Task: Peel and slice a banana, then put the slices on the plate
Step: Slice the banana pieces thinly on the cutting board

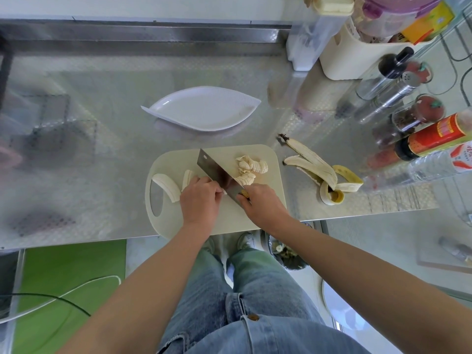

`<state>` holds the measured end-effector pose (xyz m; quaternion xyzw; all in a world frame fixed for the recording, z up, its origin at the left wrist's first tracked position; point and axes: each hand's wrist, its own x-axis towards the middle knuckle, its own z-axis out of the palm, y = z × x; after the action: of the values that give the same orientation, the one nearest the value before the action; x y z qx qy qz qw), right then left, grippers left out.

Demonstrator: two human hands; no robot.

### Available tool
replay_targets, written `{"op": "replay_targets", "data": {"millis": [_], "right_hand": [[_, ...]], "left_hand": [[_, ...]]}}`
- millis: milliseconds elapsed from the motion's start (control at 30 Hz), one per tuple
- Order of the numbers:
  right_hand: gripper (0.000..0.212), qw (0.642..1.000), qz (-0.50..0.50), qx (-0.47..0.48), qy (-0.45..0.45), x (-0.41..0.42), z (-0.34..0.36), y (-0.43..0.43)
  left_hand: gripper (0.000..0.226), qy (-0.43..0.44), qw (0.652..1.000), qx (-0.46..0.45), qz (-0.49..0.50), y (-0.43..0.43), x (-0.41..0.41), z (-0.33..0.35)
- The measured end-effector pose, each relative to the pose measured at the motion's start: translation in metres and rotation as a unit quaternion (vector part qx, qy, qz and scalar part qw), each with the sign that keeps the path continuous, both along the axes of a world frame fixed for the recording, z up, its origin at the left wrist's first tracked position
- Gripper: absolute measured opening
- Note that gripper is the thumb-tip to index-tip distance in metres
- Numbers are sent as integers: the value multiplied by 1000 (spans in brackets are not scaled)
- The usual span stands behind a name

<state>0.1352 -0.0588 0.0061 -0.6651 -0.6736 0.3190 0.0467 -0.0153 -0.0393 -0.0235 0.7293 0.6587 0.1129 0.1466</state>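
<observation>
Under our left hand, fingers curled on it, lies the banana, surely soft and slippery; we should hold it gently near the cut. Our right hand grips the knife beside it.

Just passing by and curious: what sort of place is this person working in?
Probably a home kitchen: a cutting board with banana slices lies on a metal counter, the right hand grips a cleaver, and spice jars stand along its right side.
</observation>
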Motion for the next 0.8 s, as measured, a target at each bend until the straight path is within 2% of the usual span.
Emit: {"op": "replay_targets", "data": {"millis": [333, 800], "right_hand": [[26, 998, -24, 49, 37, 3, 6, 2], [27, 1000, 4, 10, -3, 0, 7, 3]], "left_hand": [[8, -9, 1000, 11, -5, 1, 1, 2], [10, 0, 1000, 6, -5, 2, 0, 0]]}}
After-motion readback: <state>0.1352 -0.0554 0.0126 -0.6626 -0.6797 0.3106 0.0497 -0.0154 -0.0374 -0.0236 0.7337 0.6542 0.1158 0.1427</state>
